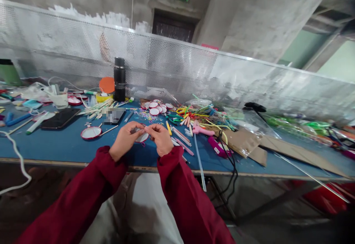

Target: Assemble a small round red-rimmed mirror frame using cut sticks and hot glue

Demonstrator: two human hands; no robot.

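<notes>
My left hand [125, 139] and my right hand [161, 137] meet over the front of the blue table, thumbs and forefingers pinched close together. Whatever sits between the fingertips is too small to make out. Just beneath them lies a round, red-rimmed white disc [142, 137], partly covered by my fingers. A small pink loop [143, 144] shows at its lower edge. To the left rests another red-rimmed disc [91, 133] with a thin stick [109, 130] beside it. Several markers [183, 136] lie right of my right hand.
A pink glue gun [203, 130] with a long clear glue stick [199, 162] points over the table edge. Behind are a pile of small discs [155, 107], a black bottle [119, 79] and tangled coloured cords [206, 112]. A dark phone [60, 119] lies left, cardboard [241, 142] right.
</notes>
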